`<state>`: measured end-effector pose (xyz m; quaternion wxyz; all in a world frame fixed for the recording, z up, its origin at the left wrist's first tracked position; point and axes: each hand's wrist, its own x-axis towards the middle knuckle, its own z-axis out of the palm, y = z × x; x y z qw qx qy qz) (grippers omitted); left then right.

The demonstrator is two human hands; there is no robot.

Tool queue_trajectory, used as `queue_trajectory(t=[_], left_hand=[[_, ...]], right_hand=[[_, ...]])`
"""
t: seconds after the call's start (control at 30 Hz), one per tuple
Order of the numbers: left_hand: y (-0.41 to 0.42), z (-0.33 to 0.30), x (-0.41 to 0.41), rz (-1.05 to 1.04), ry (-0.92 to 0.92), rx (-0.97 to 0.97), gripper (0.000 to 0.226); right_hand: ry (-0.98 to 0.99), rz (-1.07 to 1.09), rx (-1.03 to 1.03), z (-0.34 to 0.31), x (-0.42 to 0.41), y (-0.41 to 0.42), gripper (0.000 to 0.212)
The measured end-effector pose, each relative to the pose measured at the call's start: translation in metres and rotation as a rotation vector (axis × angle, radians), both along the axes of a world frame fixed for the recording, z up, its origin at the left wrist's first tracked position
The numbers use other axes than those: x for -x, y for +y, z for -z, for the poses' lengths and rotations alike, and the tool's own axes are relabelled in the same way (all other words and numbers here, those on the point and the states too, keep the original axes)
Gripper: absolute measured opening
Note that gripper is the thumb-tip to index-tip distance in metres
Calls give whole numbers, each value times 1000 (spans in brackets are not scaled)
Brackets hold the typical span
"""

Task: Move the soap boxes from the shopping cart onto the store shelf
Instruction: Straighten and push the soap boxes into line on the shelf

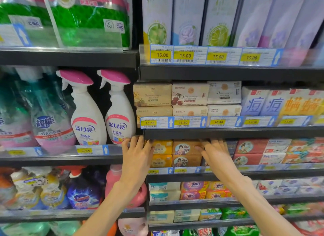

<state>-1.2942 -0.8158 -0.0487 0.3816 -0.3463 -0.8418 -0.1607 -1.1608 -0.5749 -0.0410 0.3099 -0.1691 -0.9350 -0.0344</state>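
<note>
Soap boxes [177, 153] stand stacked on the shelf [192, 177], flanked by left hand [136, 155] and right hand [214, 153], fingers spread, gripping nothing. Cart unseen, so remaining stock cannot be judged.

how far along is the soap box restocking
Done: yellow soap boxes and brown soap boxes sit stacked on the shelf. In hand: left hand and right hand flank those stacks, seemingly squaring them. Left: unknown, the cart is out of view.
</note>
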Motion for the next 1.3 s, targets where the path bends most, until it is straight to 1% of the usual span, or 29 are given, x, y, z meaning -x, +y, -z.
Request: queue_trajectory(t=[0.2, 0.43, 0.6, 0.73, 0.8, 0.9, 0.97, 1.07, 1.3], left_hand=[[2, 0, -1, -26, 27, 11, 29], [4, 5, -15, -45, 9, 41, 34], [6, 9, -28, -66, -3, 104, 48], [13, 15, -43, -36, 28, 146, 57], [15, 23, -50, 4, 39, 137, 56], [17, 39, -53, 77, 16, 122, 47], [21, 48, -52, 92, -17, 137, 46], [26, 57, -53, 75, -68, 138, 49], [25, 65, -56, 68, -127, 158, 53]], right_hand=[[-46, 28, 54, 0, 10, 3, 37], [56, 7, -66, 5, 1, -6, 38], [131, -65, -137, 7, -1, -17, 39], [202, -97, -170, 11, -2, -23, 42], [265, -133, -168, 12, -2, -24, 37], [352, -209, -190, 22, -4, -27, 24], [330, -253, -215, 32, -3, -28, 23], [258, -243, -212, 43, -2, -30, 26], [265, -207, -196, 57, -1, -36, 32]])
